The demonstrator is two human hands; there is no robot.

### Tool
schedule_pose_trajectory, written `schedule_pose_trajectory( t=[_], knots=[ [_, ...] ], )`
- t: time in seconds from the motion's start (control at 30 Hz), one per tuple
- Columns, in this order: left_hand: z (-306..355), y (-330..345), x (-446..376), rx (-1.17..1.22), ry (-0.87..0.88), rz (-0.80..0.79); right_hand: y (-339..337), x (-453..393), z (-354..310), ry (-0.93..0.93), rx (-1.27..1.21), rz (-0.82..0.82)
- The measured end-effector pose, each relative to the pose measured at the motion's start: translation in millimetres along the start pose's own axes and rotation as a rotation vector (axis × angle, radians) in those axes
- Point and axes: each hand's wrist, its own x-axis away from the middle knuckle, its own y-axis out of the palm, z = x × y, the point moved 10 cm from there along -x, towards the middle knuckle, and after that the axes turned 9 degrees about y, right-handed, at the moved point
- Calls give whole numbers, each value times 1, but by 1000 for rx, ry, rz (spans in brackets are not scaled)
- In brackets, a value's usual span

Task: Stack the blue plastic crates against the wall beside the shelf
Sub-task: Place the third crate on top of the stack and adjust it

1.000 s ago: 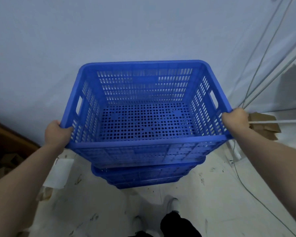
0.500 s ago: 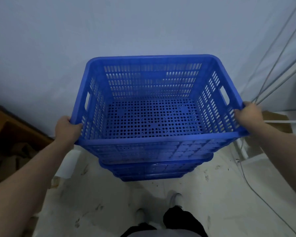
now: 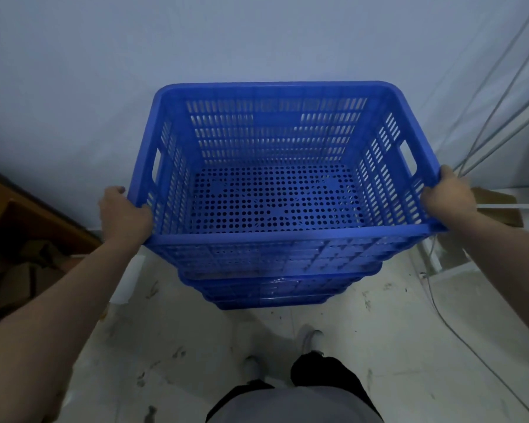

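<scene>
A blue perforated plastic crate [image 3: 275,196], empty, is in the middle of the view, its far side close to the pale wall. My left hand [image 3: 124,213] grips its near left rim corner and my right hand [image 3: 448,199] grips its near right rim corner. Below it is a stack of blue crates [image 3: 272,290] on the floor; the held crate sits nested in or just above the stack, and I cannot tell whether it rests fully on it.
A brown wooden shelf or box with cardboard [image 3: 22,239] stands at the left. A white metal frame with cables [image 3: 501,96] and a cardboard piece [image 3: 498,206] are at the right. A thin cable [image 3: 458,340] crosses the scuffed white floor. My feet [image 3: 309,340] stand just behind the stack.
The crate has come down and drawn nearer the wall over the stack, both hands holding the same corners. The camera has tilted down, showing more of my legs.
</scene>
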Motion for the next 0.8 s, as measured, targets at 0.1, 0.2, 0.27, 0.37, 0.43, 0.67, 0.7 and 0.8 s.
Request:
schedule_pose_trajectory(
  t=[0.1, 0.2, 0.27, 0.37, 0.43, 0.67, 0.7, 0.8],
  knots=[
    [37, -8, 16, -256, 308, 132, -12, 23, -13, -112, 63, 170],
    [82, 13, 54, -359, 616, 73, -12, 59, -41, -307, -2, 251],
    [106, 40, 93, -364, 816, -16, 4, 86, -58, -405, -73, 136],
    [132, 66, 126, -394, 942, -48, 36, 142, -84, -599, 43, 52],
    [136, 75, 124, -413, 945, -52, 46, 165, -96, -705, 141, 112],
    [137, 81, 108, -374, 856, -19, 56, 147, -112, -620, 186, 78],
    [136, 82, 108, -376, 867, -25, 57, 147, -111, -628, 187, 76],
    [135, 78, 111, -383, 989, -46, 57, 152, -108, -762, 186, 53]
  ],
)
